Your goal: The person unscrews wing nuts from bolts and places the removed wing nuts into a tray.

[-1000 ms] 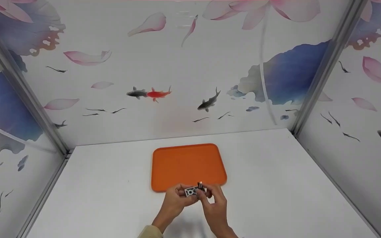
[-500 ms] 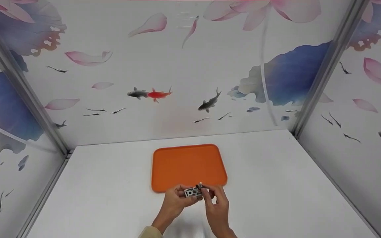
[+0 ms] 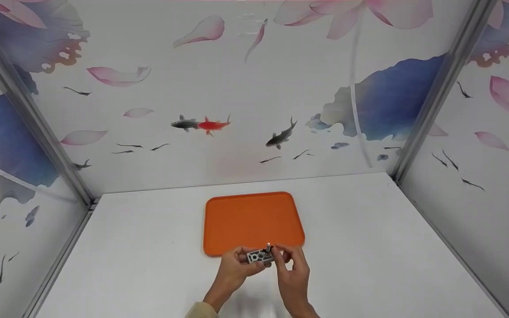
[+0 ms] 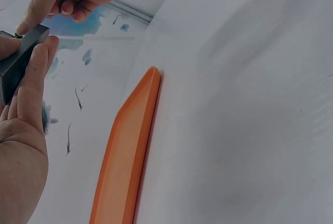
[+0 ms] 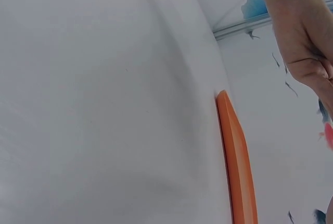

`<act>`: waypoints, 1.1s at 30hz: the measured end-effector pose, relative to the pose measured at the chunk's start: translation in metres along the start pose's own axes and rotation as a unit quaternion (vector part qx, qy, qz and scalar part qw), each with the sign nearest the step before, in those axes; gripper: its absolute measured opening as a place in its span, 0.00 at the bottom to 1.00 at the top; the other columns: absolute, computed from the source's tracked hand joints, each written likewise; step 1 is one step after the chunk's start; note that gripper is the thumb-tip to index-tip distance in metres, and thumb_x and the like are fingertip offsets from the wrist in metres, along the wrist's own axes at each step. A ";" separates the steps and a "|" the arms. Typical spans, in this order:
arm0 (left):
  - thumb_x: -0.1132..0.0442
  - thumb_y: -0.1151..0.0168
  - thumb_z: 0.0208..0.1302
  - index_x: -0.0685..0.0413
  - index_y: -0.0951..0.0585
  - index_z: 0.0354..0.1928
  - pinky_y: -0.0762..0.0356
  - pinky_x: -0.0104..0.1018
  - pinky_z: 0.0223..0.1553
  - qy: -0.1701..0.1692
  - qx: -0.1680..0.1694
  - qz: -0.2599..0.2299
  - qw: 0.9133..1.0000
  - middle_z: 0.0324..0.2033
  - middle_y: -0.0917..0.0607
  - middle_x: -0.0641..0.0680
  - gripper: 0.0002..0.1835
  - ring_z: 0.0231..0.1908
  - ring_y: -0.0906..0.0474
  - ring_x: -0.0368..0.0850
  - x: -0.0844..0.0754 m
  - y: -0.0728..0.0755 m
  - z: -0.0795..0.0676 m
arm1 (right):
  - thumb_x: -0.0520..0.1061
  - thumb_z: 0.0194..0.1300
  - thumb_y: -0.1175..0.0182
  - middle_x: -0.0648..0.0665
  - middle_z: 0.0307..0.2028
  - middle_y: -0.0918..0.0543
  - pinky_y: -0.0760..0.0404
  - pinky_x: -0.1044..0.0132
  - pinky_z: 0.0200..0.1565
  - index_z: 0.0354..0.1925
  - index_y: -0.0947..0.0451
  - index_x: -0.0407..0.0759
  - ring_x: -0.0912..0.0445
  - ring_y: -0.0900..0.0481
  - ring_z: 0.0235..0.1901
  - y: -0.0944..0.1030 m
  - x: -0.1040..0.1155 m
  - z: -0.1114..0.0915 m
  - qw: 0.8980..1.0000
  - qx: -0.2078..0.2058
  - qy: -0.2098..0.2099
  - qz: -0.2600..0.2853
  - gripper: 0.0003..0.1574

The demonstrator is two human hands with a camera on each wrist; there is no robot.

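Close over the front edge of the orange tray, my left hand [image 3: 234,267] grips a small grey-and-black rectangular block [image 3: 254,256] with round openings in its face. A short silver pin [image 3: 268,247] stands up near the block's right end. The thumb and forefinger of my right hand [image 3: 295,271] meet at that end, just beside the pin, and pinch there. In the left wrist view the block [image 4: 23,60] shows its dark side between the left thumb and fingers, while a right fingertip touches its upper end. The right wrist view leaves the block out of frame.
The orange tray [image 3: 252,221] lies flat on the white table [image 3: 148,247], behind the hands. Walls printed with fish, petals and lotus leaves enclose the table at the back and both sides, with grey metal posts [image 3: 431,101] at the corners.
My right hand has shifted slightly to the right along the block, its fingertips drawing off the face towards the end, so more of the block shows. The left hand keeps its grip.
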State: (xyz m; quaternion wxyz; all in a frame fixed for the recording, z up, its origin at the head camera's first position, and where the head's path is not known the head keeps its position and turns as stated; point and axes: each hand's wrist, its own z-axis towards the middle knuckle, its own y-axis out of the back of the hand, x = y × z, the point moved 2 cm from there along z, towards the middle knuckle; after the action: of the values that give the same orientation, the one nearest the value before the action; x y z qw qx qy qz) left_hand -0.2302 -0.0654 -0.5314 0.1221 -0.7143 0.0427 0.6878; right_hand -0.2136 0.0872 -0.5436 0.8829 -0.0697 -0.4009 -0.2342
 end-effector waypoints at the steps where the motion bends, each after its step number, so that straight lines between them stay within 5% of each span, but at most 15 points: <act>1: 0.73 0.31 0.55 0.72 0.24 0.51 0.10 0.35 0.45 -0.001 0.000 -0.001 1.000 0.43 0.11 0.62 0.21 0.42 0.10 0.50 0.000 0.000 0.000 | 0.30 0.58 0.33 0.51 0.29 0.26 0.29 0.73 0.28 0.40 0.18 0.44 0.62 0.33 0.28 0.000 0.000 0.000 1.000 -0.001 -0.002 -0.003 0.13; 10: 0.74 0.30 0.54 0.71 0.23 0.49 0.10 0.36 0.45 0.000 -0.001 -0.006 1.000 0.42 0.11 0.62 0.20 0.42 0.10 0.50 0.001 -0.001 0.000 | 0.28 0.61 0.37 0.45 0.31 0.21 0.28 0.72 0.29 0.39 0.17 0.38 0.61 0.32 0.29 0.002 0.020 0.004 1.000 0.011 -0.010 0.001 0.10; 18: 0.73 0.30 0.54 0.71 0.23 0.49 0.10 0.38 0.46 -0.002 -0.001 0.000 1.000 0.42 0.11 0.61 0.21 0.43 0.11 0.49 0.000 -0.002 0.000 | 0.32 0.58 0.32 0.52 0.34 0.21 0.28 0.73 0.31 0.45 0.16 0.45 0.61 0.32 0.30 0.001 0.001 -0.002 0.999 0.039 -0.003 0.013 0.17; 33: 0.72 0.30 0.55 0.71 0.23 0.50 0.10 0.38 0.46 0.001 0.001 0.004 1.000 0.40 0.11 0.59 0.21 0.43 0.11 0.47 -0.001 -0.004 -0.001 | 0.35 0.57 0.29 0.53 0.33 0.22 0.25 0.72 0.31 0.44 0.16 0.46 0.62 0.29 0.30 0.002 0.003 0.000 0.998 0.059 0.037 0.000 0.16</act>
State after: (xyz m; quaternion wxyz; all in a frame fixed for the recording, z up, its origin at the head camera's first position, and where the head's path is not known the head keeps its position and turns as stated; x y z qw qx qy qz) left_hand -0.2284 -0.0620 -0.5296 0.1204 -0.7144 0.0461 0.6877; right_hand -0.2108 0.0883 -0.5417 0.8997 -0.0087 -0.3815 -0.2120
